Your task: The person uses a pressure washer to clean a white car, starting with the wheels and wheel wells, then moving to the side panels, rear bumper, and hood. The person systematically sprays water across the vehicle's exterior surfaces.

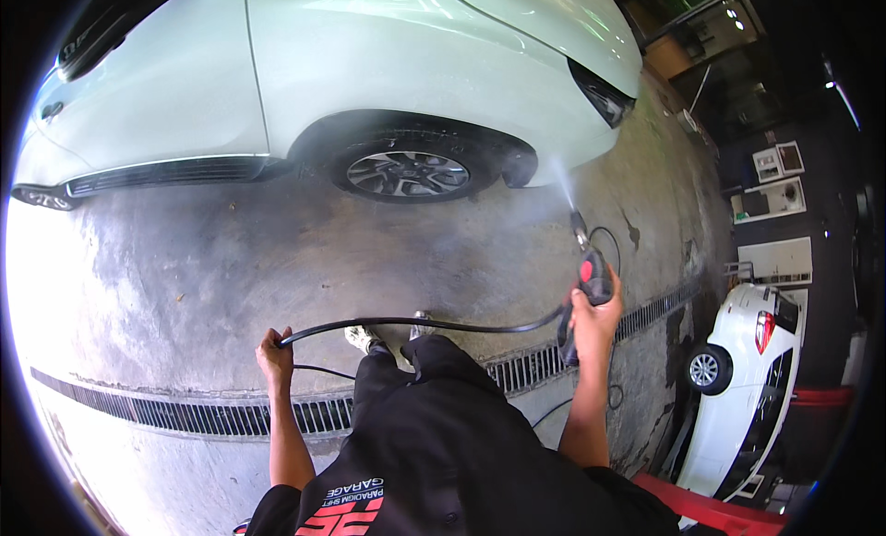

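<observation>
My right hand [596, 313] is closed round the grip of a black pressure washer gun [595, 276] with a red spot on its side. From its nozzle a white spray of water [564, 178] shoots forward at the lower front corner of a white car [388, 65]. On the left, my left hand [274, 356] is closed on the black hose [415, 323], which runs across in front of my legs to the gun. The car's front wheel [408, 173] stands ahead of me, with mist hanging around it.
A metal drain grate [212, 417] crosses the concrete floor [277, 268] beneath me. More hose loops near my right arm. To the right stands a second white car [738, 397], beside a red bar [711, 512]. Framed panels [771, 202] hang on the dark wall.
</observation>
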`<state>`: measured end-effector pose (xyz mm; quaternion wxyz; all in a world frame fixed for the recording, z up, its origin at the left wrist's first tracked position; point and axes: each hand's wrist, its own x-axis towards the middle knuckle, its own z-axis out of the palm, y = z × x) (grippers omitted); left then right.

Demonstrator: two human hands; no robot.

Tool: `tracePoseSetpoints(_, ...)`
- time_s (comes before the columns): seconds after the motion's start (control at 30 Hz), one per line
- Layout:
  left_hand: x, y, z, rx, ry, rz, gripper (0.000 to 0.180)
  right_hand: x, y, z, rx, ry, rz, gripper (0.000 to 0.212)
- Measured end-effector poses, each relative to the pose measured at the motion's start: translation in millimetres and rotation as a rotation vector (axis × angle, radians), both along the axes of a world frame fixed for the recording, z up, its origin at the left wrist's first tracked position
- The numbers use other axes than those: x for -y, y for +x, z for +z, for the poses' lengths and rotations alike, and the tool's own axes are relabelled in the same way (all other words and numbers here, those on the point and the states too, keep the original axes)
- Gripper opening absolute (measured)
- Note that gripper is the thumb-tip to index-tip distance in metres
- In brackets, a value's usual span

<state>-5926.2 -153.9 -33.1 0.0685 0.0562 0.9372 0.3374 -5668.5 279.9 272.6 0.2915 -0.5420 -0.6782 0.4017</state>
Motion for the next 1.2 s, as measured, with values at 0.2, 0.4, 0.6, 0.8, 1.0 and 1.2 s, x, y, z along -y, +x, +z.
tracePoseSetpoints(0.2,-25,8,10,-0.055,0.048,-0.11,0.048,11,64,-5,-0.075,0.08,0.146,0.064)
tracePoseSetpoints(0.4,-46,22,39,-0.075,0.08,-0.094,0.05,-12,103,9,-0.107,0.105,0.202,0.068)
tracePoseSetpoints(0.6,-72,52,38,-0.111,0.065,-0.142,0.05,-46,142,-20,-0.262,0.062,0.001,0.065)
tracePoseSetpoints(0.8,-85,83,34,-0.124,0.051,-0.085,0.051,-88,190,-71,-0.334,-0.152,-0.097,0.056)
tracePoseSetpoints(1.0,-72,121,54,-0.082,-0.087,-0.084,0.043,-80,160,-119,-0.262,-0.167,0.144,0.062)
tracePoseSetpoints(1.2,-18,146,38,-0.012,-0.241,0.049,0.041,-67,41,-109,-0.102,0.137,0.793,0.072)
